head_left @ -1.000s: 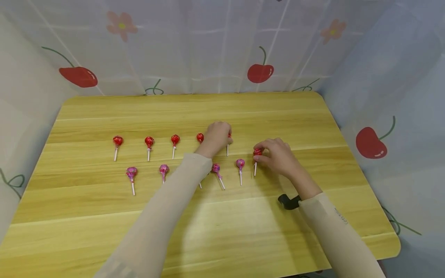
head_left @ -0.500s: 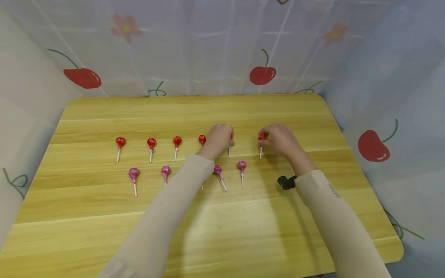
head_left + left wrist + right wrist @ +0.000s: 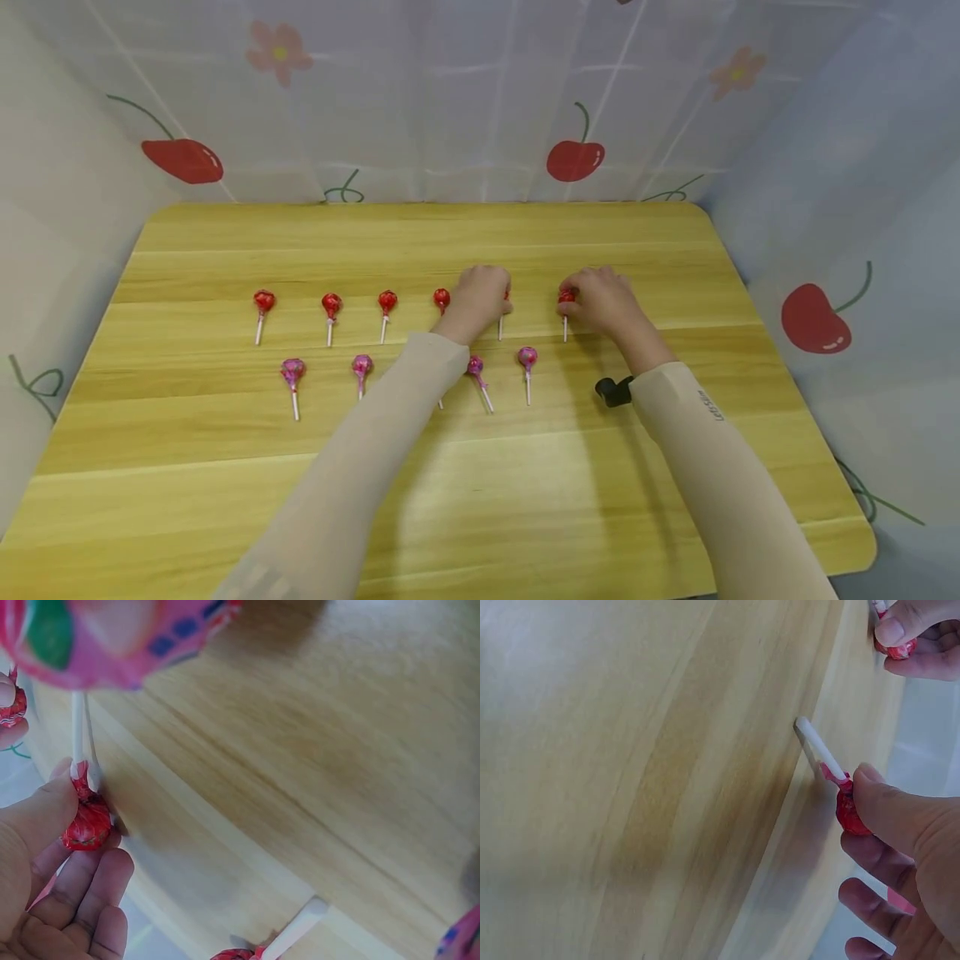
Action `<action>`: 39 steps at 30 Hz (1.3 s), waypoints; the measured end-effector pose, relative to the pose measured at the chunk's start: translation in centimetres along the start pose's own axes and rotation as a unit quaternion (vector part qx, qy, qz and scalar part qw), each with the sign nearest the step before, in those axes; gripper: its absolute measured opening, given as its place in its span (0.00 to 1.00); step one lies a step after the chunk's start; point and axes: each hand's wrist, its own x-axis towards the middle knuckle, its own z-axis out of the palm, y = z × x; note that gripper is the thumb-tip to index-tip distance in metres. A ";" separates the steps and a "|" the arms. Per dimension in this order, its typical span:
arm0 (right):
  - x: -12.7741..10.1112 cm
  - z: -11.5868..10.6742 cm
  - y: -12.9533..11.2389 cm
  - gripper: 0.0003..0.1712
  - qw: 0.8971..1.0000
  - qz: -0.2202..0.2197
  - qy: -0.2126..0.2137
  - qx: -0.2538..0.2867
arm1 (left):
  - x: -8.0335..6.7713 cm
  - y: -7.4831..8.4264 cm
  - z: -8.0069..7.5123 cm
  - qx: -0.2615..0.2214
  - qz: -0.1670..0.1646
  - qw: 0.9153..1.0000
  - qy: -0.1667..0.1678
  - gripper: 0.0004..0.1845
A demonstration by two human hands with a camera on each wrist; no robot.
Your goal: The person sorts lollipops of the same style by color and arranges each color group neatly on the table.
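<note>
Here, a red lollipop (image 3: 566, 297) pinched in each hand, right hand (image 3: 603, 298) and left hand (image 3: 480, 293) alike.

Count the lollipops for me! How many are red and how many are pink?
Red lollipops: 6, in the back row, with one in the left hand and one in the right hand.
Pink lollipops: 5, in the front row; one is mostly hidden under the left sleeve.
Total: 11 lollipops.
</note>
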 end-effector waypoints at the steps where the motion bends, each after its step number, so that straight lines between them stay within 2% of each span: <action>1: 0.1 0.1 -0.1 0.15 1.000 -0.001 0.000 -0.001 | -0.1 -0.1 -0.1 0.000 -0.001 1.000 -0.001 0.08; 6: 0.3 0.3 -0.4 0.15 1.000 -0.013 0.002 -0.007 | -0.1 -0.3 0.0 0.014 0.001 1.000 0.000 0.08; 11: -0.1 0.3 0.0 0.17 1.000 -0.025 0.011 -0.013 | 0.3 0.1 0.2 0.035 0.013 0.999 0.000 0.08; 22: 0.1 0.3 0.1 0.20 1.000 -0.016 -0.009 -0.005 | 0.0 0.1 0.0 0.045 0.017 0.999 -0.003 0.09; 30: -0.1 -0.1 -0.3 0.23 1.000 -0.024 -0.004 -0.003 | -0.4 -0.2 -0.1 0.053 0.024 0.998 0.018 0.11; 39: -0.7 -0.3 -0.5 0.24 1.000 -0.006 0.003 0.023 | -1.0 0.0 -0.5 0.061 0.055 0.996 0.039 0.13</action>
